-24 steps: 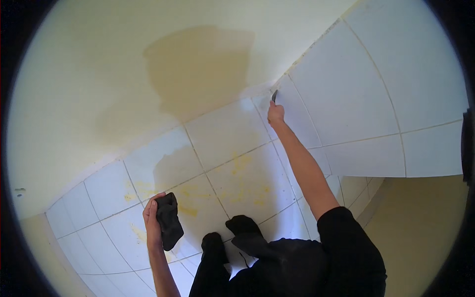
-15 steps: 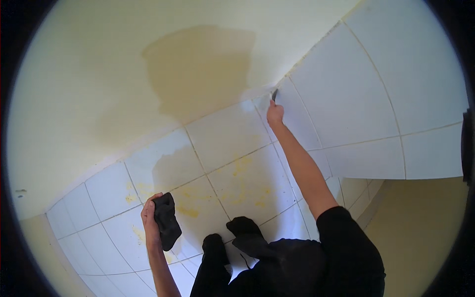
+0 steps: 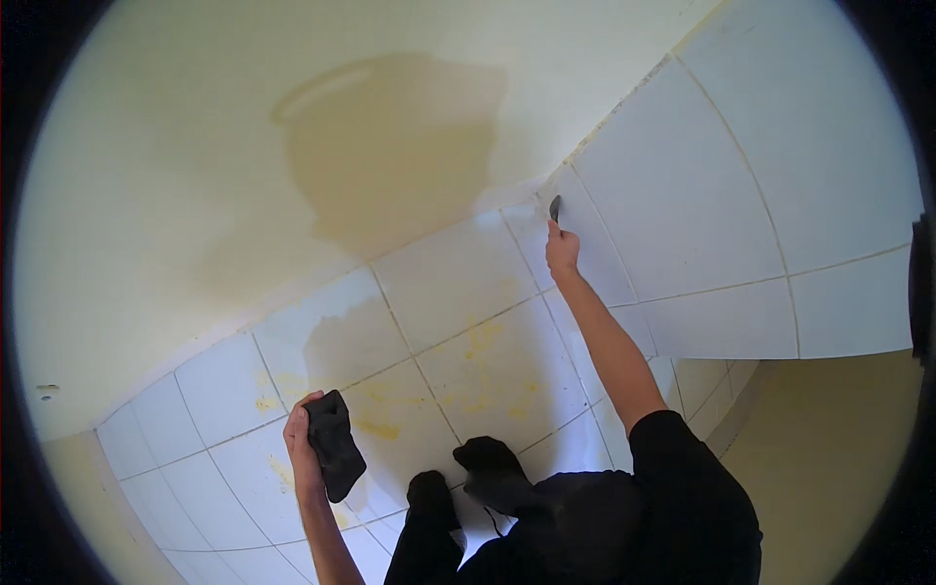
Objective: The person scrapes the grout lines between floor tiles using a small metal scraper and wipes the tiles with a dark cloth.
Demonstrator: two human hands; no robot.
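My right hand point(image 3: 563, 252) is closed round a small scraper point(image 3: 556, 208) with a dark, narrow blade; its handle is mostly hidden in the fist. The blade is over the white tiled wall point(image 3: 682, 185) on the right, just below the corner where the tiles meet the cream wall point(image 3: 195, 175). Whether it touches the tile, I cannot tell. At the lower left, my left hand point(image 3: 302, 444) grips a folded black cloth point(image 3: 334, 447) by its left side, held above the tiled floor point(image 3: 419, 292).
Yellow smears point(image 3: 378, 428) mark the floor tiles around my black-covered feet point(image 3: 487, 458). A rough, discoloured seam point(image 3: 624, 102) runs along the top of the right-hand tiles. A dark object point(image 3: 919, 288) stands at the far right edge. My shadow falls across the cream wall.
My right hand has drawn the scraper a little right and down, away from the corner. My left hand still holds the cloth; the whole view has shifted slightly.
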